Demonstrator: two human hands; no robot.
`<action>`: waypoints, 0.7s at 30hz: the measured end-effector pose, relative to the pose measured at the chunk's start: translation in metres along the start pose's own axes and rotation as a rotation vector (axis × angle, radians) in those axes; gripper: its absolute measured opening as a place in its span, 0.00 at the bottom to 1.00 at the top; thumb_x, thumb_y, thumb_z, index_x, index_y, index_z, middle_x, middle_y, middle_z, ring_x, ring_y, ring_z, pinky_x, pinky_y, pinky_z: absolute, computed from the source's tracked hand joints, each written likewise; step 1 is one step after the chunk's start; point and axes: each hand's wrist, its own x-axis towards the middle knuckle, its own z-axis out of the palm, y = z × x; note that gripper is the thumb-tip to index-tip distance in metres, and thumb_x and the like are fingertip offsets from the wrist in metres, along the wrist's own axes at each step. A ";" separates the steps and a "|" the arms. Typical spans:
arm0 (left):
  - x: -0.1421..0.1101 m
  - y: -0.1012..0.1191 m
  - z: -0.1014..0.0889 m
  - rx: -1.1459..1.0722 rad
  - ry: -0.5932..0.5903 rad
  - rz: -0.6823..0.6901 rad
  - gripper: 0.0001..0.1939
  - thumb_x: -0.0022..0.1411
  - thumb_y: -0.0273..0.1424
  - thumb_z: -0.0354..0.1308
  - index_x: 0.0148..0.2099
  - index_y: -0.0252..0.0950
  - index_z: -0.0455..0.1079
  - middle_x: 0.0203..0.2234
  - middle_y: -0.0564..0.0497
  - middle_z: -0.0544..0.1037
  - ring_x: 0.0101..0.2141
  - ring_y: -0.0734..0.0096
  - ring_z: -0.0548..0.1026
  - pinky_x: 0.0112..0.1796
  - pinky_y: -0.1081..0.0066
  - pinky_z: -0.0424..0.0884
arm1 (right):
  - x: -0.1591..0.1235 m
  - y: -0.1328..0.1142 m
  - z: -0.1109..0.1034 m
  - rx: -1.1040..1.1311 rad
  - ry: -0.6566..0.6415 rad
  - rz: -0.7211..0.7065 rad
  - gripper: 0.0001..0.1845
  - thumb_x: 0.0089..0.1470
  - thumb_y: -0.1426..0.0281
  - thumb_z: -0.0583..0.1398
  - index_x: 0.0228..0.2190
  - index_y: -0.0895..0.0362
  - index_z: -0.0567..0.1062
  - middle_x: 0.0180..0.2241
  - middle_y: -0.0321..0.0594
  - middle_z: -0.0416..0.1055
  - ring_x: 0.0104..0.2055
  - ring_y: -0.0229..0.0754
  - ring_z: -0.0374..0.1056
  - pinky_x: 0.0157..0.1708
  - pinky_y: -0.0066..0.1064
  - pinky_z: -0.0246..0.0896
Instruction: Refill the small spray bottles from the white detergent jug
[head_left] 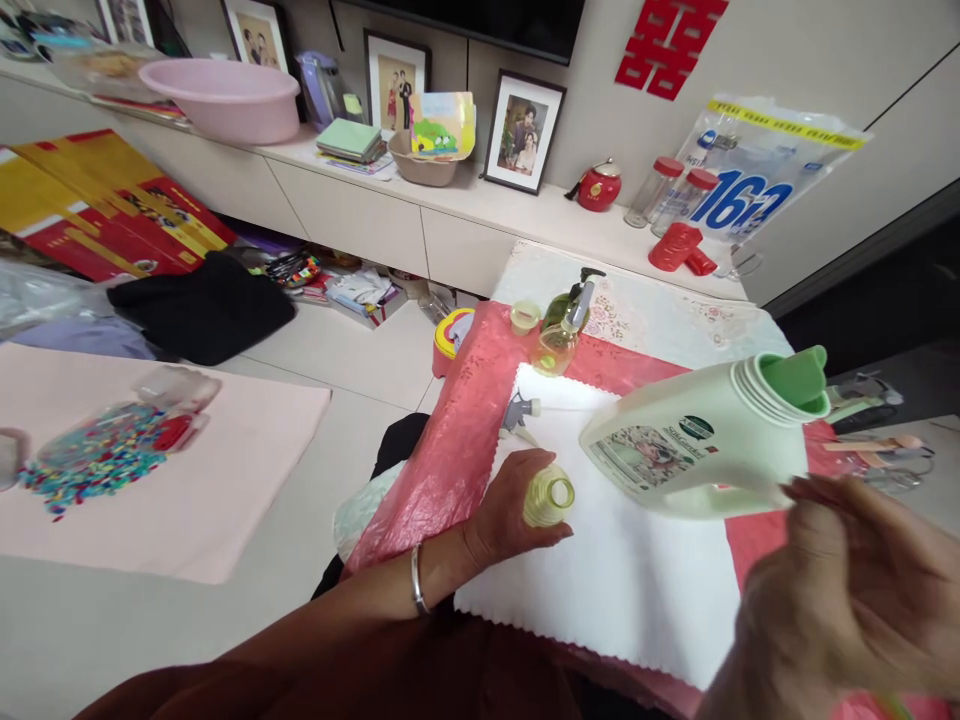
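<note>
So the left hand (510, 510) comes in from the lower left, silver bangle (417, 580) on the wrist, fingers curled around a small yellowish open-necked bottle (549, 497) standing upright on the white cloth (622, 580). The right hand (847, 590) is up close to the camera and blurry, holding a pale green detergent jug (697, 440) near its base, tipped over almost sideways, with the open green spout (795, 380) pointing up and to the right, away from the little bottle. I can't tell exactly how the fingers wrap it. A loose pump sprayer head (521, 410) lies at the cloth's far corner, and a pump-top bottle (562, 325) with yellow-green liquid stands further back on the red table cover (457, 440).
</note>
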 end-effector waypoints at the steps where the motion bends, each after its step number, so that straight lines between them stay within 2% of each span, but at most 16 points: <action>1: 0.000 0.000 0.000 -0.002 -0.009 -0.012 0.49 0.50 0.53 0.72 0.66 0.40 0.57 0.55 0.39 0.73 0.56 0.45 0.74 0.56 0.45 0.74 | 0.003 0.011 -0.009 0.006 0.099 0.015 0.16 0.50 0.70 0.71 0.43 0.56 0.84 0.37 0.42 0.75 0.36 0.46 0.72 0.43 0.43 0.69; 2: 0.000 0.001 -0.001 -0.004 -0.017 -0.028 0.49 0.49 0.53 0.72 0.66 0.41 0.57 0.55 0.39 0.73 0.56 0.45 0.74 0.56 0.45 0.73 | 0.004 0.023 -0.017 -0.016 0.107 0.053 0.18 0.48 0.68 0.71 0.43 0.57 0.84 0.38 0.44 0.74 0.38 0.48 0.72 0.46 0.45 0.70; 4: 0.001 0.002 -0.002 -0.007 -0.023 -0.038 0.49 0.49 0.53 0.72 0.66 0.41 0.57 0.55 0.39 0.73 0.56 0.45 0.74 0.56 0.45 0.73 | 0.003 0.047 -0.031 -0.010 0.031 0.186 0.23 0.45 0.66 0.73 0.45 0.57 0.84 0.42 0.45 0.75 0.43 0.51 0.73 0.52 0.50 0.70; 8: 0.002 0.004 -0.003 -0.004 0.001 0.016 0.47 0.53 0.53 0.70 0.67 0.42 0.55 0.55 0.39 0.73 0.56 0.46 0.74 0.55 0.45 0.74 | -0.011 0.080 -0.048 0.124 -0.139 0.488 0.33 0.40 0.64 0.75 0.50 0.57 0.81 0.48 0.46 0.74 0.52 0.53 0.72 0.65 0.53 0.59; 10: 0.003 0.004 -0.003 -0.016 0.008 0.027 0.48 0.53 0.52 0.71 0.67 0.42 0.54 0.55 0.39 0.73 0.56 0.46 0.73 0.55 0.45 0.74 | -0.019 0.091 -0.051 0.153 -0.182 0.573 0.34 0.38 0.63 0.76 0.49 0.59 0.80 0.47 0.46 0.74 0.52 0.52 0.72 0.67 0.55 0.55; 11: 0.003 0.004 -0.002 -0.028 0.007 0.028 0.48 0.53 0.51 0.71 0.67 0.42 0.54 0.56 0.39 0.72 0.57 0.46 0.73 0.56 0.45 0.74 | -0.023 0.097 -0.050 0.162 -0.187 0.598 0.34 0.37 0.63 0.76 0.47 0.61 0.79 0.46 0.45 0.74 0.50 0.51 0.72 0.67 0.55 0.56; 13: 0.002 0.002 -0.001 -0.051 0.006 0.023 0.48 0.52 0.50 0.72 0.68 0.42 0.55 0.57 0.39 0.72 0.57 0.46 0.72 0.57 0.44 0.73 | -0.030 0.110 -0.047 0.179 -0.166 0.630 0.31 0.34 0.63 0.77 0.41 0.62 0.78 0.40 0.42 0.75 0.45 0.48 0.73 0.62 0.52 0.63; 16: 0.002 0.001 0.000 -0.062 -0.004 0.010 0.49 0.51 0.51 0.73 0.67 0.41 0.55 0.57 0.38 0.72 0.58 0.45 0.72 0.57 0.43 0.72 | -0.036 0.128 -0.036 0.154 -0.081 0.642 0.26 0.30 0.64 0.76 0.31 0.62 0.76 0.31 0.37 0.71 0.36 0.43 0.71 0.46 0.39 0.73; 18: 0.002 0.001 -0.001 -0.060 -0.017 -0.015 0.50 0.50 0.52 0.73 0.67 0.41 0.56 0.57 0.38 0.72 0.58 0.45 0.72 0.58 0.43 0.72 | -0.036 0.136 -0.028 0.121 -0.024 0.629 0.22 0.29 0.65 0.74 0.26 0.62 0.74 0.27 0.35 0.69 0.30 0.40 0.68 0.35 0.32 0.72; 21: 0.003 0.004 -0.002 -0.043 -0.041 -0.053 0.50 0.49 0.53 0.73 0.67 0.41 0.56 0.57 0.38 0.72 0.58 0.44 0.72 0.58 0.43 0.71 | -0.033 0.137 -0.017 0.093 0.060 0.591 0.19 0.29 0.64 0.72 0.21 0.61 0.71 0.24 0.34 0.66 0.24 0.36 0.62 0.21 0.26 0.60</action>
